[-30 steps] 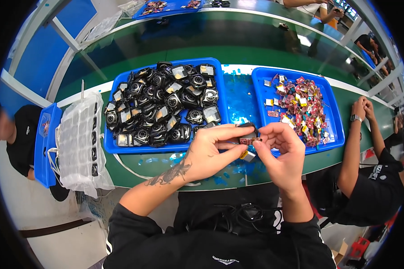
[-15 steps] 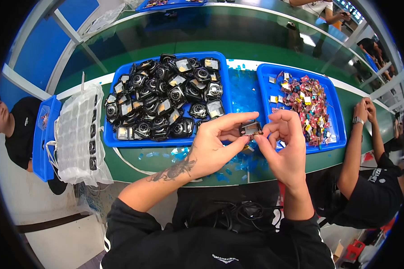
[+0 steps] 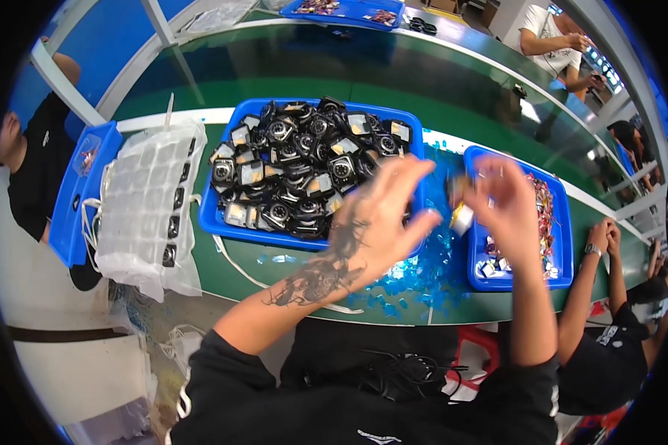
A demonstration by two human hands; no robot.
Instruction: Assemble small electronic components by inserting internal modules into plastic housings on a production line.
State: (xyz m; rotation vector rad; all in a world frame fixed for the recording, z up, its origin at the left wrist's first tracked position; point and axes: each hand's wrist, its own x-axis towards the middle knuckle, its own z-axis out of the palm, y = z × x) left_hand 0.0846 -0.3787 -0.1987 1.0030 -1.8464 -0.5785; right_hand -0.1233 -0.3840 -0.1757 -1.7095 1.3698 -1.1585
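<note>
My left hand (image 3: 382,226) is open, its fingers spread, beside the right part of a blue tray (image 3: 267,234) heaped with black smartwatch cases (image 3: 278,152). Nothing shows in its grasp. At the near left edge of a second blue tray (image 3: 523,282), my right hand (image 3: 508,204) is closed in a pinch. A small blurred part (image 3: 462,219), yellow and white with a dark upper end, hangs at its fingertips. Motion smears its exact shape. Small red, white and yellow electronic parts (image 3: 545,200) fill that second tray, partly hidden behind my right hand.
Blue film scraps (image 3: 423,285) litter the green bench between the trays. To the left stand stacked clear plastic trays (image 3: 145,200) with several watch cases along one side. A co-worker's hands (image 3: 603,236) are close to the right tray; another person (image 3: 33,170) is at the far left.
My hands have come apart from the watch case they held together. The left has opened; the right has moved toward the right tray with a small part. The view has shifted too.
</note>
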